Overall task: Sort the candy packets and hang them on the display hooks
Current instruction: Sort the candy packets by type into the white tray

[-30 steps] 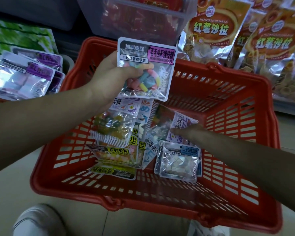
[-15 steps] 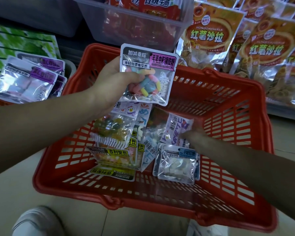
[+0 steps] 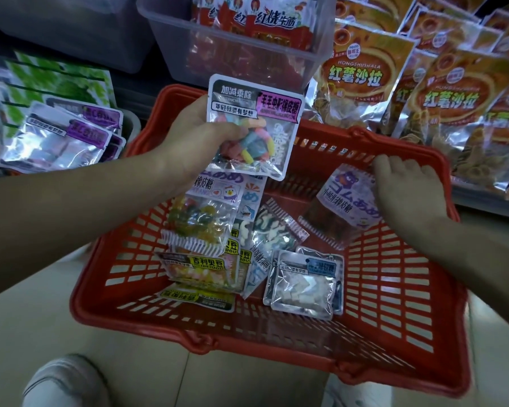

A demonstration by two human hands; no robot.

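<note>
Right hand [image 3: 409, 186] has come up out of the pile and now grips a purple bear packet [image 3: 347, 201] by its header end, up near the far right rim of the red basket [image 3: 247, 339]. Can't see its fingertips, they're tucked behind the packet, and the packet's lower half is too dark to read. It hangs on a slant, header up-right, long axis running down-left toward the basket floor. Left hand [image 3: 194, 142] clutches a pink-label worm packet [image 3: 253, 127] upright over the basket's far-left side, label end on top, with more packets [image 3: 218, 192] fanned out below it, mostly covered.
</note>
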